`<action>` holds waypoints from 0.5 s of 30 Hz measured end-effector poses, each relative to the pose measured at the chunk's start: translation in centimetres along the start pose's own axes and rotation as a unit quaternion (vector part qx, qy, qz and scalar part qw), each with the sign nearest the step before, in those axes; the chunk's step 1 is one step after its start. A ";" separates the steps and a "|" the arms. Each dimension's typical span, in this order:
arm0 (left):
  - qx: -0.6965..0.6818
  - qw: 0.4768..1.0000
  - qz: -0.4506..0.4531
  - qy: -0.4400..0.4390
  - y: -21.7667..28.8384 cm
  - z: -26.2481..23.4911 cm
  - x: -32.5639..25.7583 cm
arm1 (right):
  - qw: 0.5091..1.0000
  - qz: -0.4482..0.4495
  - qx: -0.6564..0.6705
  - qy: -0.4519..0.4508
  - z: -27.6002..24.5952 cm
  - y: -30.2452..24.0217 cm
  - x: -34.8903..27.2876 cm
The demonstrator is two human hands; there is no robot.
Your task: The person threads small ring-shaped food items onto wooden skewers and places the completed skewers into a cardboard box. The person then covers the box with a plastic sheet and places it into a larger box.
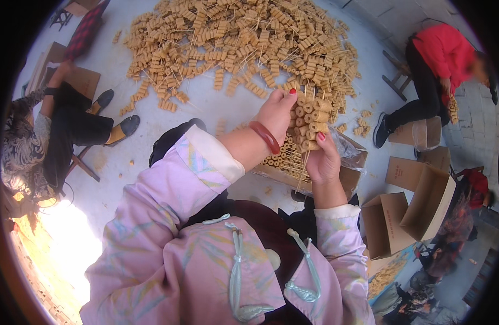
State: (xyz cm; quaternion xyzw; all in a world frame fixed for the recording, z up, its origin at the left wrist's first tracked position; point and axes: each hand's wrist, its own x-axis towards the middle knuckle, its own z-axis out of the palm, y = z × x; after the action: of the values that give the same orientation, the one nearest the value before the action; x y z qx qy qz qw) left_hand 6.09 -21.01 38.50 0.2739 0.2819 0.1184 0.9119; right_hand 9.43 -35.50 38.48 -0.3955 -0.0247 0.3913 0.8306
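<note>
1. Pale floor [168, 123], beneath everything.
2. Pile [227, 43] of skewered, tan, ring-shaped pieces, heaped across the far floor.
3. Person in red [442, 51] at the right, bent forward, holding a bunch of skewers [452, 109].
4. Carton [351, 180] just below the hands, lined with clear plastic and holding more skewers.
5. Bundle [310, 120], between both hands above the carton, sticks pointing down.
6. Right hand [322, 161]: closed round the bundle's lower end, thumb across its front.
7. Left hand [279, 111]: against the bundle's upper left; fingertips mostly hidden, so I cannot tell how tightly closed.
8. Reddish bangle [265, 137] on the left wrist.
</note>
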 end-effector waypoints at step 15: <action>-0.107 0.985 -0.024 -0.130 -0.4 0.1 1.0 | 1.000 -0.003 0.002 0.004 -0.8 -0.4 1.0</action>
State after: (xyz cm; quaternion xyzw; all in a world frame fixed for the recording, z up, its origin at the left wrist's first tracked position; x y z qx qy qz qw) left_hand 7.03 -21.03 37.92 0.1808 0.1528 0.0891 0.9675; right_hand 10.63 -35.53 37.95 -0.3952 -0.0218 0.3869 0.8328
